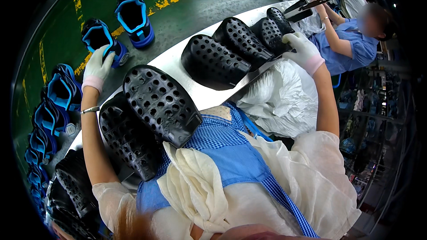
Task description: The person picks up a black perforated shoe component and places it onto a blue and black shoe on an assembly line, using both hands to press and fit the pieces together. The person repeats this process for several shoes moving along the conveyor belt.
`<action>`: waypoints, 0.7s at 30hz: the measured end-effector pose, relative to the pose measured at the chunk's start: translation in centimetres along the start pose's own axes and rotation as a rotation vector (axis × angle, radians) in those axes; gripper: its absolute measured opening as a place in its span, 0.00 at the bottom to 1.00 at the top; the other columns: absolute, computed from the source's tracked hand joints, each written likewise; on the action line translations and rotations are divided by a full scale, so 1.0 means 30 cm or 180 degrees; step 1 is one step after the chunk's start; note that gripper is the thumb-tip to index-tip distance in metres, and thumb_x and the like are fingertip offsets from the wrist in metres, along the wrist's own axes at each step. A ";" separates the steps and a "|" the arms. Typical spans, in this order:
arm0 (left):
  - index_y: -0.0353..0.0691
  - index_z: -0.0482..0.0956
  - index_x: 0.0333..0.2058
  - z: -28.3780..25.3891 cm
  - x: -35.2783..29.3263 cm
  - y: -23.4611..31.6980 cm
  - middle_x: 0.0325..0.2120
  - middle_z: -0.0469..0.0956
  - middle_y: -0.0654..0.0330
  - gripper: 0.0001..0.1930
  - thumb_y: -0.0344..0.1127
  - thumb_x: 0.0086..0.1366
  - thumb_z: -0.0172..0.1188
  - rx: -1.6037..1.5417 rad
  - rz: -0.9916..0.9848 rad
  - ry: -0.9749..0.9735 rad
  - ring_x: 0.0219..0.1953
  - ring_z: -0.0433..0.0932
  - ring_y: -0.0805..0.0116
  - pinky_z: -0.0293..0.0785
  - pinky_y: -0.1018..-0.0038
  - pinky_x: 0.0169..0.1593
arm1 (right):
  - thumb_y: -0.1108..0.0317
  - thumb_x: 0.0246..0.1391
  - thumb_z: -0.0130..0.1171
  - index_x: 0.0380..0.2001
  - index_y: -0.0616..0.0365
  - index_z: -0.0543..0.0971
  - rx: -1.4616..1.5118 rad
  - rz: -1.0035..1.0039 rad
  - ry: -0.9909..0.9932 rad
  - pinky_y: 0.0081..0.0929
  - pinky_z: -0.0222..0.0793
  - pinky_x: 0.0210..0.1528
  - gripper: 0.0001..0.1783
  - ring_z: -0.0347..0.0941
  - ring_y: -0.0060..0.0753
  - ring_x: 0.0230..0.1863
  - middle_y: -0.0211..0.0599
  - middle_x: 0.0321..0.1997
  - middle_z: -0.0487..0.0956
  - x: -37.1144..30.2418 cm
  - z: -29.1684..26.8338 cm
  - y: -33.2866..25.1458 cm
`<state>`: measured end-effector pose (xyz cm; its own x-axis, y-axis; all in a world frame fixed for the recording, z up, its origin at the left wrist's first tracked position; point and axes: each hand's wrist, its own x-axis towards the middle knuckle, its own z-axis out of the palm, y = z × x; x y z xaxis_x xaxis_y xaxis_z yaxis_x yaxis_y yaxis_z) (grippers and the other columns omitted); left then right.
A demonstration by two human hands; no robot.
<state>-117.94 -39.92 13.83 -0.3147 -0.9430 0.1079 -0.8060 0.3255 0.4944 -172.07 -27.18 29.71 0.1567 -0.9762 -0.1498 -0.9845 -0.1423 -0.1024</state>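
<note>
**Both gloved hands out wide along a line of black perforated trays**

Here's the person's right hand [302,50], white glove with a pink cuff, stretched out to the far end of the white tabletop [175,64]. Its grip is closed over the edge of a black perforated tray [271,33], fingers curled on the rim. That tray leans at the far end of a row: beside it, nearer the person, a second tray [242,40] overlaps it, and a third tray [213,62] lies nearer again, all on the tabletop.

Over to the left hand [98,66], also gloved in white: fingers spread wide, holding nothing, hovering beyond the tabletop's far edge and near a blue shoe [100,40] standing on the green floor [187,18]. A second blue shoe [133,18] stands beyond that one. A metal bracelet [90,110] sits on the left wrist.

Close to the person's chest, a large black tray [162,104] rests tilted, overlapping another tray [129,140] beside it. Right of the tabletop, below the right forearm, a white plastic bag [280,102] bulges. Past the right hand, another person in a blue shirt [351,49] is at work.
</note>
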 end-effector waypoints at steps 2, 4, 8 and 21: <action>0.39 0.72 0.50 0.002 -0.002 0.006 0.47 0.74 0.49 0.21 0.45 0.62 0.54 -0.0110 0.0010 0.0016 0.50 0.72 0.49 0.67 0.65 0.53 | 0.69 0.37 0.64 0.38 0.55 0.74 -0.0086 -0.0005 -0.0011 0.32 0.70 0.41 0.20 0.73 0.43 0.36 0.41 0.35 0.72 -0.016 -0.018 0.002; 0.40 0.72 0.51 0.003 -0.008 0.003 0.47 0.74 0.49 0.22 0.45 0.62 0.54 -0.0151 0.0017 0.0042 0.49 0.72 0.50 0.67 0.65 0.53 | 0.69 0.37 0.65 0.38 0.55 0.74 -0.0115 0.0019 -0.0016 0.31 0.70 0.40 0.20 0.73 0.41 0.36 0.41 0.35 0.72 -0.030 -0.033 0.001; 0.40 0.71 0.52 -0.027 -0.023 0.036 0.48 0.73 0.50 0.24 0.45 0.61 0.56 -0.0201 -0.0151 -0.0143 0.50 0.72 0.53 0.67 0.67 0.53 | 0.69 0.37 0.66 0.37 0.58 0.74 0.0128 0.0348 0.0116 0.28 0.70 0.40 0.20 0.73 0.34 0.34 0.38 0.35 0.73 -0.056 -0.131 -0.044; 0.37 0.65 0.56 -0.240 0.015 0.285 0.47 0.74 0.58 0.25 0.48 0.67 0.52 -0.5213 -0.0144 -0.0369 0.51 0.73 0.68 0.71 0.70 0.52 | 0.67 0.37 0.67 0.37 0.55 0.77 0.0679 -0.2551 0.0835 0.28 0.72 0.42 0.19 0.75 0.36 0.38 0.37 0.38 0.75 0.406 -0.222 -0.738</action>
<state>-121.35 -38.06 24.32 -0.4015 -0.9148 0.0447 0.5184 -0.1867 0.8345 -148.88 -37.02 36.70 0.7473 -0.6048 0.2752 -0.5453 -0.7949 -0.2660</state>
